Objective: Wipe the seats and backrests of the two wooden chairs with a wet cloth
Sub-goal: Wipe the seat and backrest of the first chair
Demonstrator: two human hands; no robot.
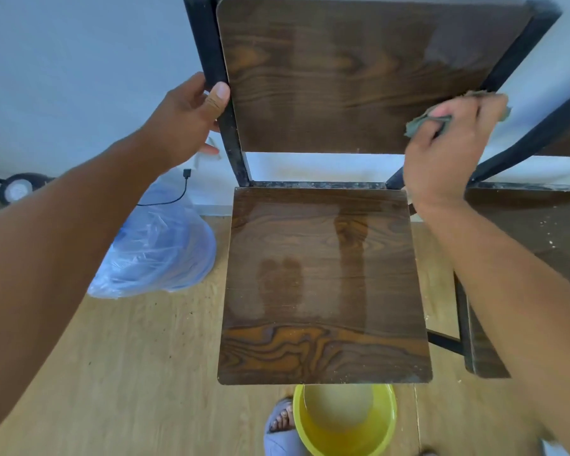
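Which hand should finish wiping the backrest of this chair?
Probably the right hand: it already holds the cloth against the backrest at its lower right edge. The left hand grips the black frame, steadying the chair.

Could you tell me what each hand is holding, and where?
Left hand grips the chair's black frame beside the backrest; right hand holds a bunched cloth.

Bright, even daylight; wet sheen glares on the seat, edges bow outward, right hand slightly blurred.
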